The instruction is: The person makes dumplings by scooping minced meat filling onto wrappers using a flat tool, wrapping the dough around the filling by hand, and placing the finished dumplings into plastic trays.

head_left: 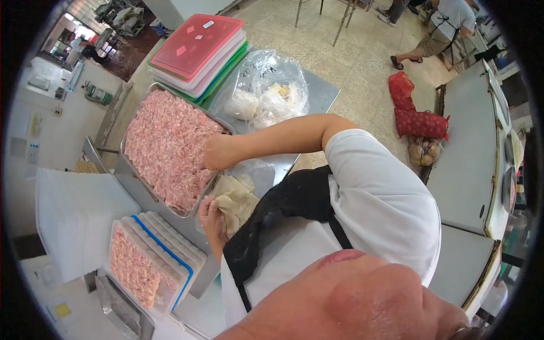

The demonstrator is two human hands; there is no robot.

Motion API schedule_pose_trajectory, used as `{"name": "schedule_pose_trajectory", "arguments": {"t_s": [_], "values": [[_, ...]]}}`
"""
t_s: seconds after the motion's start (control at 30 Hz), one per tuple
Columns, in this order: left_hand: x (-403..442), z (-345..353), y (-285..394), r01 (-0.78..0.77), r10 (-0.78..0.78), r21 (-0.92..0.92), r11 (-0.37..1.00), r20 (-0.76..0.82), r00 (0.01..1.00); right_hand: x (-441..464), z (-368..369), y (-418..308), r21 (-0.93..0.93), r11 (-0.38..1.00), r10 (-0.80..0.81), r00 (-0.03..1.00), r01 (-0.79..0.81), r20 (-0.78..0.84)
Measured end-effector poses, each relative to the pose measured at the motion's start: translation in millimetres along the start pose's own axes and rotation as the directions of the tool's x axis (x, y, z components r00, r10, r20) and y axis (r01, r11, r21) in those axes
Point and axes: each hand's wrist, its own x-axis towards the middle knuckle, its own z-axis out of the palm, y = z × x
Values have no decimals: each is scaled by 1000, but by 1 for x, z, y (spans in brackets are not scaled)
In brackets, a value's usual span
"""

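My right hand is closed like a fist against the near edge of the meat. What it grips, if anything, is hidden. Pink ground meat fills a shallow metal tray. Lower down, my left hand is curled around pale, thin dough wrappers, which lie partly over the palm. Thin clear plastic shows beside the wrappers. Behind my right forearm sits a clear plastic bag with pale wrapped lumps inside.
Stacked boxes with a red lid stand behind the tray. White boxes and filled plastic containers stand at lower left. Red mesh sacks lie on the floor. Another person stands at upper right.
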Motion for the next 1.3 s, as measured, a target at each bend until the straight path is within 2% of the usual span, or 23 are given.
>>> {"name": "schedule_pose_trajectory", "arguments": {"t_s": [0.07,0.13,0.23,0.3,0.37,0.43,0.53,0.57,0.6,0.63,0.67,0.73,0.77,0.87,0.97,1.0,1.07,1.1,1.13,1.17,1.2,1.23,1.3], "values": [[1,0,-2,12,3,-254,967,55,998,-4,4,1,78,995,57,998,-59,25],[2,6,-1,47,42,-522,852,157,987,-12,-4,2,181,976,115,992,-123,58],[6,9,-5,65,69,-695,716,163,984,-10,31,14,232,960,157,988,-155,9],[6,11,-8,-111,110,-350,930,-21,994,-11,23,19,244,951,173,982,-188,80],[6,11,-3,-89,97,-306,948,10,995,-5,7,18,212,956,174,975,-201,138],[7,13,9,124,35,-585,802,253,967,5,0,16,129,975,157,969,-183,189],[-5,22,20,161,-197,-274,948,-112,974,8,1,-3,135,980,128,985,-143,115],[-6,22,20,81,-85,-40,996,-111,990,10,6,-6,186,970,138,986,-154,95],[-4,22,20,-6,23,195,981,-83,996,9,13,-8,234,959,149,986,-163,76],[-2,24,19,-95,117,414,905,-29,993,8,17,-8,277,945,164,984,-175,62],[-3,28,27,-177,198,645,743,41,979,7,8,-9,310,923,208,973,-229,97],[7,11,12,-290,344,640,711,43,938,6,-18,-10,366,867,292,940,-338,177],[8,1,2,-339,410,641,688,42,911,8,-19,-6,276,917,258,956,-287,137],[0,29,37,-361,309,635,683,197,930,20,-23,20,46,996,71,996,-73,44],[-2,34,46,-351,247,843,409,267,931,22,12,16,19,992,-120,991,122,-67],[-2,35,48,-333,254,869,367,251,934,19,7,2,31,999,-37,999,36,32],[0,39,51,-313,264,906,285,240,934,10,0,-4,82,997,5,999,-9,44],[0,41,52,-278,262,882,381,186,947,8,-2,-1,106,994,28,998,-33,49],[-2,40,54,-240,254,848,473,130,959,9,4,4,293,941,139,982,-171,127],[-3,39,54,-199,241,804,561,72,968,9,6,11,334,927,126,981,-170,150],[-2,37,50,-270,278,618,738,85,957,9,5,18,376,912,107,979,-167,174],[-1,35,47,-267,239,487,832,121,963,10,4,23,420,893,85,977,-162,197],[2,35,43,-218,179,193,956,203,963,17,-8,32,363,924,72,986,-122,147]]}}
